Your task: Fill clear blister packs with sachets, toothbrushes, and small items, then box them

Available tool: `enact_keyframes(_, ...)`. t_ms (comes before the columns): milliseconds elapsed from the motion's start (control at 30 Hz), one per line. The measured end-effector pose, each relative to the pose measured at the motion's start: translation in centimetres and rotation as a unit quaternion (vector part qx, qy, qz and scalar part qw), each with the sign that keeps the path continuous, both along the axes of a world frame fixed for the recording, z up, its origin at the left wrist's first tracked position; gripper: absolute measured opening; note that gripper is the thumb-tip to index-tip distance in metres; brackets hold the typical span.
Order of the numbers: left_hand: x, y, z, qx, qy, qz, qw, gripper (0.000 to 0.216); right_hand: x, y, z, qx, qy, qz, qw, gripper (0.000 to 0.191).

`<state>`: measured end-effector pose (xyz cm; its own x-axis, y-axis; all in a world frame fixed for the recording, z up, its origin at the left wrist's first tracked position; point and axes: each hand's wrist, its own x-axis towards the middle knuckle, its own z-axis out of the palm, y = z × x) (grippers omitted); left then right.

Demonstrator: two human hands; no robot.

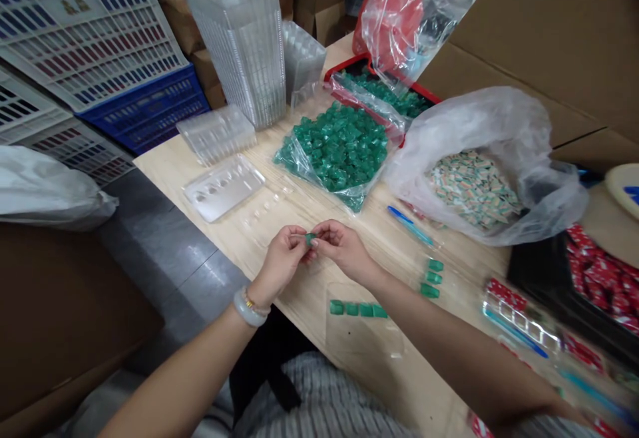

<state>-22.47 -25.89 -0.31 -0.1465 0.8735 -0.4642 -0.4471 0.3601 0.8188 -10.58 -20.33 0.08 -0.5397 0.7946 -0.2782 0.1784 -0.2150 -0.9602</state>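
While a white crate (pixel 84 32) stands on a blue crate (pixel 150 102) at the left, a single clear tray (pixel 224 200) lies near the edge of the counter (pixel 303 299), with a tall stack of clear trays (pixel 239 45) behind it. Next comes the left hand (pixel 285 256), its thumb and fingers pinched together on a small green piece (pixel 310 239); a pale bangle (pixel 249 309) circles the wrist. The green piece sits just to the right of the left hand's fingertips, between the two hands and above the counter. Behind it spreads a large heap of green pieces (pixel 344 148) on clear plastic. The right hand (pixel 344 248) meets the green piece from the other side, thumb and fingers closed on it too. Nearer the body, below the right wrist, a clear sheet (pixel 344 341) carries a row of four green pieces (pixel 351 309). Farther right are a blue pen (pixel 410 225), three green pieces (pixel 432 277) in a column, an open plastic bag (pixel 509 115) of small pale pieces (pixel 474 188), and red packets (pixel 599 268) at the far right
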Motion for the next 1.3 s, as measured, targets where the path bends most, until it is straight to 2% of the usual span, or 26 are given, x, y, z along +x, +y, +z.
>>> enact_keyframes(100,-1.1,-0.5,-0.4,0.003,0.067,-0.02,0.998,0.036,0.2,0.5,0.0,0.119,-0.066,0.022,0.99,0.013)
enact_keyframes(167,-2.2,-0.9,-0.7,0.01,0.167,-0.005,0.986,0.035,0.2,1.2,0.0,0.231,-0.113,0.05,0.965,0.008)
enact_keyframes(267,-3.2,-1.7,-1.3,0.061,0.341,-0.034,0.937,0.03,-0.2,2.0,-0.1,0.366,-0.171,0.152,0.902,0.008)
enact_keyframes(367,-2.9,-2.2,-1.9,0.12,0.461,-0.106,0.873,0.037,-1.0,2.2,-0.1,0.426,-0.218,0.247,0.843,0.012)
enact_keyframes(467,-2.3,-2.2,-2.3,0.137,0.513,-0.124,0.838,0.038,-1.3,2.0,-0.1,0.443,-0.228,0.299,0.814,0.013)
enact_keyframes(567,-2.2,-2.1,-2.3,0.139,0.513,-0.139,0.836,0.039,-1.1,2.0,-0.1,0.433,-0.204,0.314,0.82,0.013)
enact_keyframes(667,-2.4,-2.0,-2.2,0.139,0.507,-0.151,0.837,0.041,-0.6,2.4,-0.5,0.39,-0.168,0.295,0.856,0.012)
enact_keyframes(767,-2.5,-2.0,-2.1,0.138,0.505,-0.161,0.836,0.042,-0.5,2.9,-1.0,0.292,-0.128,0.261,0.911,0.011)
enact_keyframes(833,-2.5,-2.0,-2.2,0.136,0.508,-0.162,0.835,0.042,-0.5,3.1,-1.2,0.245,-0.115,0.253,0.929,0.011)
enact_keyframes(867,-2.5,-1.9,-2.3,0.135,0.51,-0.162,0.834,0.042,-0.5,3.2,-1.3,0.245,-0.115,0.257,0.928,0.011)
enact_keyframes(933,-2.5,-1.9,-2.3,0.135,0.512,-0.163,0.833,0.042,-0.5,3.4,-1.3,0.291,-0.125,0.275,0.908,0.01)
enact_keyframes(1067,-2.5,-2.0,-2.3,0.134,0.509,-0.163,0.834,0.042,-0.4,3.4,-1.0,0.401,-0.166,0.328,0.839,0.011)
enact_keyframes(1200,-2.5,-2.1,-2.0,0.13,0.506,-0.165,0.837,0.041,-0.5,2.8,-0.3,0.443,-0.213,0.355,0.795,0.013)
enact_keyframes(1300,-2.4,-1.9,-2.0,0.131,0.501,-0.166,0.839,0.042,-0.9,1.9,0.1,0.461,-0.251,0.348,0.777,0.012)
